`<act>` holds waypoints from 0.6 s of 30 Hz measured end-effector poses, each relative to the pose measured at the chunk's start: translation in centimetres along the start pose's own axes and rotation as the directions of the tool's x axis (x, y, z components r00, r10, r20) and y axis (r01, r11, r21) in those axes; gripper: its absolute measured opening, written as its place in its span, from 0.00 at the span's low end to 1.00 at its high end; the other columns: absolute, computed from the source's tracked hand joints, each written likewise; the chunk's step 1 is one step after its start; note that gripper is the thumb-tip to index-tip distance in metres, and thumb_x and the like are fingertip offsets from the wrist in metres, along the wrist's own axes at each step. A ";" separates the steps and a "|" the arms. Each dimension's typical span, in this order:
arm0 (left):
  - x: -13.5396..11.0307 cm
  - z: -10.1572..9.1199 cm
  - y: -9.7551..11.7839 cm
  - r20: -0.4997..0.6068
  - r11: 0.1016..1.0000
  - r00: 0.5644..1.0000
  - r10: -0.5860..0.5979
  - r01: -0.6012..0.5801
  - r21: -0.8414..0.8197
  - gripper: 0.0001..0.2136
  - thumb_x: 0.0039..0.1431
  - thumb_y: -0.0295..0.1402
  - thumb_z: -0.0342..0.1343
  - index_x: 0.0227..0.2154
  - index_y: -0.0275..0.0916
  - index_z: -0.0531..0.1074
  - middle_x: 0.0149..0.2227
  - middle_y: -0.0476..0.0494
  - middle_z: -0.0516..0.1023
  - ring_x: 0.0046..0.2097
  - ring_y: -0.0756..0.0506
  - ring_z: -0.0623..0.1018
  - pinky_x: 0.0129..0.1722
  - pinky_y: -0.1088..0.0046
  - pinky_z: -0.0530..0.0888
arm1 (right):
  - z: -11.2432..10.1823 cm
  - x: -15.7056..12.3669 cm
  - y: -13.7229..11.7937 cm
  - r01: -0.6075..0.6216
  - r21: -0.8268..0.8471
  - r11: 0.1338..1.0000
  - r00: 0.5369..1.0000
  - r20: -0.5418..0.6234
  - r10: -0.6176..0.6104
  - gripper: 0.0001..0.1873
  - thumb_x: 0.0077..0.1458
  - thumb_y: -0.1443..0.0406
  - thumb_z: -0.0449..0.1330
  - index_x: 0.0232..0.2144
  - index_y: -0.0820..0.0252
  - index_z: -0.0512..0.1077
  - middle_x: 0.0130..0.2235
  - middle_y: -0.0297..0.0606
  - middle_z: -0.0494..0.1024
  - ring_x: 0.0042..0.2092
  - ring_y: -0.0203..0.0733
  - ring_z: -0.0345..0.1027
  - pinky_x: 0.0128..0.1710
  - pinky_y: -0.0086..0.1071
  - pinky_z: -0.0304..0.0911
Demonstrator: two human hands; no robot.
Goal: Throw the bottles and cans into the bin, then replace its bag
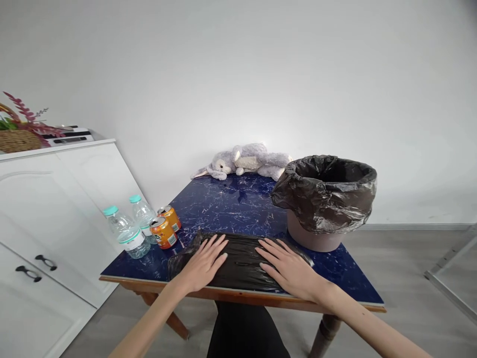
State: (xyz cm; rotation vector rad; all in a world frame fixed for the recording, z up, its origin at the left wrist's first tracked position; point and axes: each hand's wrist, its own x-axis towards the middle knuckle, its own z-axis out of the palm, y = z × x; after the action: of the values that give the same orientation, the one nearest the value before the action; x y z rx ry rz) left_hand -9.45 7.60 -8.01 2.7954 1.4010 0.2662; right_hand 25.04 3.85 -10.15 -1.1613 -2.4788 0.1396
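Left hand (204,261) lies flat, palm down and fingers extended, on the left part of a black plastic bag (240,258); it grasps nothing. Right hand (288,266) rests in the same manner on the right part of the bag, fingers spread and unclenched. Between the two hands the plastic is exposed, glossy and finely creased. The bag is spread at the near edge of a table (231,204), with its left end loosely crumpled beyond the left hand.

The table has a dark blue, marble-patterned top with a wooden edge. Close to the right hand stands a mauve bin (315,240), upright, fitted with a black liner (328,204) folded outward over its rim. To the left of the bag stand two orange cans, a front can (164,233) and a rear can (170,217), set close together. Just left of these are two clear bottles with turquoise caps, a front bottle (128,233) and a rear bottle (143,214), both upright.

At the far side, against a pale wall (261,74), a grey plush toy (249,162) lies on its side.

Left of the table is a white cabinet (55,199) with dark handles (28,273). On it sits a woven basket (18,141) holding pink foliage. Grey flooring (395,278) shows to the right.
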 end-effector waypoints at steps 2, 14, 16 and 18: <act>-1.4 -0.2 -2.2 -0.024 0.999 0.999 -0.026 0.027 0.028 0.27 0.80 0.46 0.40 0.76 0.55 0.49 0.77 0.49 0.54 0.77 0.40 0.53 0.75 0.51 0.55 | -0.1 -0.5 0.5 0.011 0.021 1.000 1.000 -0.018 -0.011 0.29 0.78 0.51 0.43 0.74 0.52 0.60 0.75 0.37 0.58 0.76 0.50 0.48 0.76 0.54 0.50; -5.0 -2.8 -1.2 -0.254 0.999 0.967 -0.016 0.026 0.036 0.20 0.79 0.36 0.44 0.68 0.44 0.66 0.72 0.43 0.67 0.74 0.41 0.63 0.76 0.48 0.56 | -0.6 -3.8 0.8 -0.035 0.037 0.999 0.998 -0.045 0.036 0.29 0.77 0.54 0.48 0.75 0.45 0.56 0.76 0.35 0.55 0.77 0.51 0.46 0.76 0.55 0.49; -5.5 -2.7 1.5 -0.276 0.999 0.961 0.032 -0.029 0.015 0.19 0.78 0.34 0.46 0.67 0.44 0.66 0.71 0.43 0.68 0.74 0.41 0.64 0.75 0.49 0.58 | -0.5 -5.0 0.3 -0.038 0.003 0.999 0.998 -0.040 0.039 0.32 0.75 0.52 0.51 0.76 0.43 0.52 0.76 0.35 0.55 0.77 0.53 0.47 0.75 0.57 0.50; -5.7 -2.5 4.3 -0.228 0.995 0.968 0.101 -0.102 0.006 0.21 0.77 0.36 0.49 0.69 0.46 0.64 0.72 0.43 0.67 0.74 0.40 0.64 0.74 0.49 0.61 | -0.4 -6.0 -0.3 -0.018 -0.052 0.998 0.999 -0.044 0.016 0.39 0.71 0.53 0.58 0.77 0.44 0.49 0.76 0.36 0.54 0.76 0.56 0.50 0.73 0.60 0.53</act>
State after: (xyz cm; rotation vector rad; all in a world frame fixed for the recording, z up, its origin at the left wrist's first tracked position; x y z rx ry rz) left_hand -9.80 0.31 -6.02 2.9139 1.2906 0.6101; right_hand 28.48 -0.94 -11.60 -1.1941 -2.4491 0.0538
